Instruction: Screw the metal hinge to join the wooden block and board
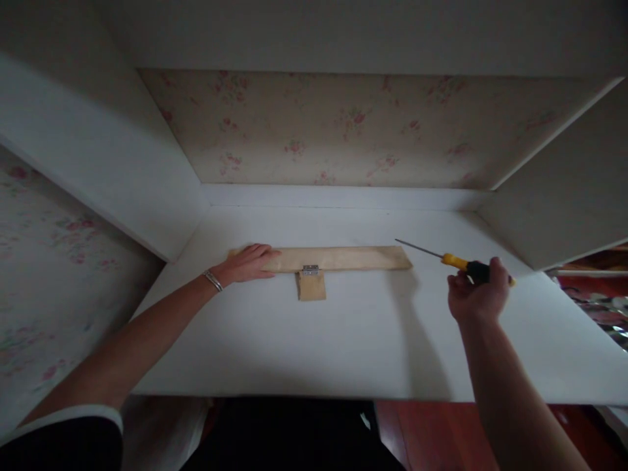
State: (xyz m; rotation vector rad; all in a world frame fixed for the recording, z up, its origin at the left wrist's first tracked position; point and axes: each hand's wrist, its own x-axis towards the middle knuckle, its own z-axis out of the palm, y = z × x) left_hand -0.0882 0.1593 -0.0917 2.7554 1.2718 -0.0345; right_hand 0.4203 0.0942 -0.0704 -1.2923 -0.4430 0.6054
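A long, pale wooden board [343, 258] lies flat across the white desktop. My left hand [250, 263] rests on its left part, fingers stretched out and laid flat on the wood. At the board's near edge, a small metal hinge [311, 269] joins it to a short wooden block [312, 287]. My right hand [478, 291] is closed around the black and yellow handle of a screwdriver [454, 261]. The screwdriver is raised to the right of the board, and its thin shaft points left toward the board's right end.
The white desktop [245, 340] is bordered by a white side panel [161, 157] on the left and another panel [569, 176] on the right. Flowered wallpaper [353, 131] covers the back. Red flooring [436, 432] shows below the front edge.
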